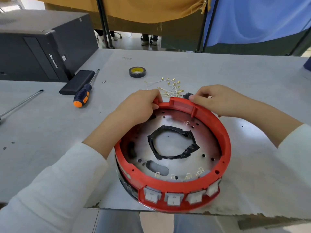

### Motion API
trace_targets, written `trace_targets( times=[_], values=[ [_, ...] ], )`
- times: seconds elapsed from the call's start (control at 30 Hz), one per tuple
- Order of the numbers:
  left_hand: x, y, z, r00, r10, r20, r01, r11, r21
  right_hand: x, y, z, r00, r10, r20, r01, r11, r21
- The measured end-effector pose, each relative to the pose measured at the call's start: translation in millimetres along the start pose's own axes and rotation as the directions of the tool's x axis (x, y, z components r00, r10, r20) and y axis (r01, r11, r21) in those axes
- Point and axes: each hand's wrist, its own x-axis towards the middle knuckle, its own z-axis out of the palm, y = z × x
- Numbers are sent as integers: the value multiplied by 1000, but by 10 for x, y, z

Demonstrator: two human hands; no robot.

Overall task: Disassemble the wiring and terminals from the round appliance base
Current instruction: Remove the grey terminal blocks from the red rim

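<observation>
Item: round appliance base, red plastic ring around a bare metal plate, lying at the table's near edge, centre of view. A taped black ring sits mid-plate.

Terminals still fitted: four grey rocker switches along the rim at 6 o'clock, their metal tabs showing inside with no wires on them.

Wiring already off: a heap of white leads with brass terminals, lying on the table just beyond the base at 12 o'clock.

Left hand: fingers curled over the rim at 11 o'clock, gripping it to steady the base.

Right hand: fingertips pinched on a small black part at the outside of the rim, 1 o'clock (what the part is cannot be told; possibly a cord fitting).

Step in hand, by judgement: freeing that black fitting from the rim, most leads being out. Next move likely calls for a firm outward pull against the left hand's hold, then attention to the switches.

Also present: orange-handled screwdriver at 10 o'clock; tape roll at 12 o'clock; computer case far left.
</observation>
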Motion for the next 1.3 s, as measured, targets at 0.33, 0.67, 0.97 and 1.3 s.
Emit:
trace_targets(
  times=[0.33, 0.67, 0.97, 1.3],
  values=[
    [-386, -47, -145, 960, -279, 26, 277, 959, 56, -294, -220, -7, 975, 105, 194, -28, 931, -364],
    [-361, 295, -191, 1000, -23, 3, 23, 995, 99, -82, -227, 83, 974, -223, -34, 165, 805, -571],
    [-283, 250, 1, 1000, -24, -20, 29, 957, 289, -138, -235, 7, 989, -136, 53, 146, 910, -388],
    [-538, 158, -90, 950, -311, -16, 285, 848, 447, -212, -288, -22, 996, -87, 25, 90, 913, -398]
  ],
)
